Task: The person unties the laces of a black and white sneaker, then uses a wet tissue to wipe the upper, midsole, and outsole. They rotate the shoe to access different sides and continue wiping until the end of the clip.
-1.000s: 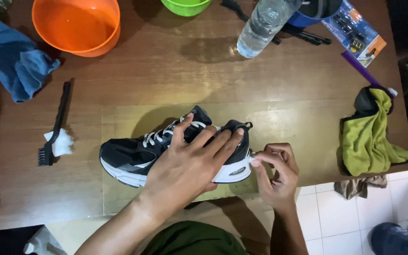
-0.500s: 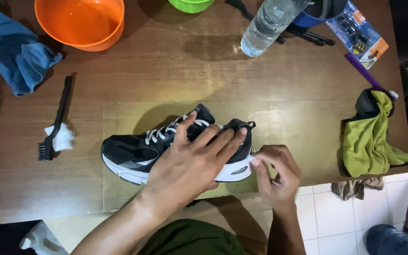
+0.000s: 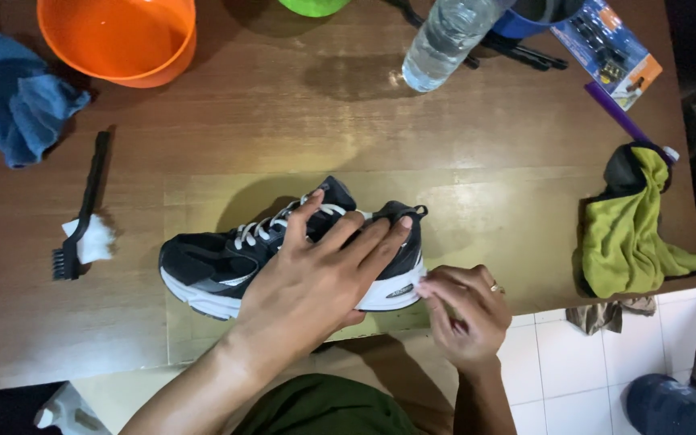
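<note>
A black sneaker (image 3: 211,270) with white laces and a white sole lies on its side near the front edge of the wooden table (image 3: 283,129), toe pointing left. My left hand (image 3: 316,278) lies spread over its upper and heel, pressing it down. My right hand (image 3: 465,310) is at the heel end, fingertips pinched together against the white sole. I cannot tell whether something small is between those fingers.
A black brush (image 3: 82,209) lies on a white wad at the left. An orange bowl (image 3: 118,36) and blue cloth (image 3: 10,97) sit back left. A clear water bottle (image 3: 445,40) stands at the back. A green cloth (image 3: 630,225) hangs at the right edge.
Both hands stay in place on the shoe. The view has shifted very slightly; nothing on the table has moved.
</note>
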